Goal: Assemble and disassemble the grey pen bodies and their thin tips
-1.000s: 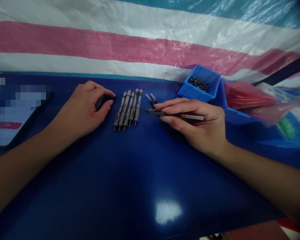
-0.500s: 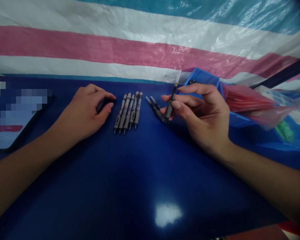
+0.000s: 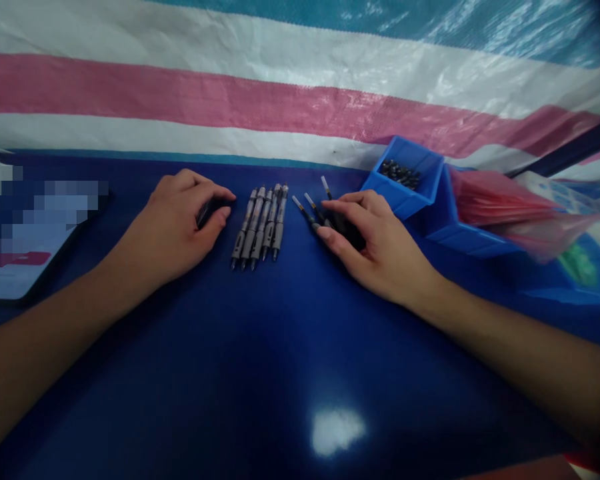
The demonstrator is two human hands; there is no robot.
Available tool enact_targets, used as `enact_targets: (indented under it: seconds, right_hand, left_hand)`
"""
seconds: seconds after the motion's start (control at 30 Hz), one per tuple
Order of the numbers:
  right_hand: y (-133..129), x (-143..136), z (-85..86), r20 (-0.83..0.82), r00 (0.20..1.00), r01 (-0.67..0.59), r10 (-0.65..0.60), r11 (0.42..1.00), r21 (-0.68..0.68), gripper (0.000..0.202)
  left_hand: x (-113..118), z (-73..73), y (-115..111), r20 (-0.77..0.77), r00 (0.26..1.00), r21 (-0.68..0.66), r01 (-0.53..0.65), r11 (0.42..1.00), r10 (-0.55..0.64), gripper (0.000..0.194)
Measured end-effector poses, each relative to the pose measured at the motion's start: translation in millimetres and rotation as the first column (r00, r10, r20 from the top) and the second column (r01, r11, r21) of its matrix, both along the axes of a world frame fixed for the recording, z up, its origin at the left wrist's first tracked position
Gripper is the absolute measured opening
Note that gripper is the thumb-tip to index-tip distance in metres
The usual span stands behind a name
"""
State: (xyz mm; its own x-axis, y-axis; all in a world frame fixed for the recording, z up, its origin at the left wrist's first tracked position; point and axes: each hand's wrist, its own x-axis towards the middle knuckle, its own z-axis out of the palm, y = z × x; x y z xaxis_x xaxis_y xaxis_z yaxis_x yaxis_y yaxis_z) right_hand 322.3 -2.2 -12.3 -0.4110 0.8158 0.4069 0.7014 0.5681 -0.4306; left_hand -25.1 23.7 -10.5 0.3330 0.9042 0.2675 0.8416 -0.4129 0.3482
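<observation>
Beside a row of grey-gripped pens (image 3: 257, 227), my left hand (image 3: 180, 217) rests on the blue table with thumb and forefinger apart. A dark patch shows under its palm; I cannot make out what it is. My right hand (image 3: 370, 233) is low over several pen front halves with refills. Two of these refills (image 3: 303, 205) point up to the left in front of its fingers. A third refill (image 3: 327, 186) sticks out past the forefinger, its lower part hidden by the hand. The right thumb and forefinger are apart, the thumb tip at the nearest grip.
A blue bin (image 3: 405, 190) holding small black parts stands at the back right. Behind my right forearm, another blue bin (image 3: 473, 240) holds a red plastic bag (image 3: 510, 207). A phone-like screen (image 3: 25, 267) lies at the left. Striped sheeting (image 3: 230, 93) runs along the back.
My right hand has come down and left, bringing the refill with its grip to the table beside the other two. The bin of black parts is now uncovered. My left hand stays put.
</observation>
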Motion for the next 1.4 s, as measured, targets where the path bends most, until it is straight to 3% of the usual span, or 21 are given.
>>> enact_targets:
  seconds: [0.27, 0.43, 0.93, 1.17, 1.4]
  right_hand:
    - [-6.4, -1.5, 1.1, 0.12, 0.992, -0.048, 0.042, 0.998, 0.048, 0.062]
    - [-10.6, -3.0, 5.2, 0.116, 0.978, -0.177, 0.173, 0.984, 0.029, 0.038]
    - [-5.3, -1.0, 2.0, 0.032, 0.992, -0.125, 0.125, 0.992, 0.02, 0.041]
    - [-6.2, 0.2, 1.1, 0.009, 0.989, -0.15, 0.15, 0.989, -0.006, 0.028]
    - [-7.0, -1.3, 5.6, 0.01, 0.989, -0.148, 0.148, 0.988, 0.05, 0.033]
  left_hand:
    - [1.2, 0.8, 0.2, 0.004, 1.0, -0.018, -0.015, 1.0, 0.015, 0.035]
    - [1.2, 0.7, 0.9, -0.006, 1.0, -0.011, -0.008, 1.0, 0.008, 0.033]
    - [0.2, 1.1, 1.2, -0.01, 1.0, -0.014, -0.006, 1.0, 0.006, 0.034]
    - [1.8, 2.5, 0.3, -0.006, 1.0, -0.002, -0.002, 1.0, 0.002, 0.033]
    - [-0.3, 0.8, 1.6, -0.014, 1.0, -0.004, 0.007, 1.0, -0.007, 0.038]
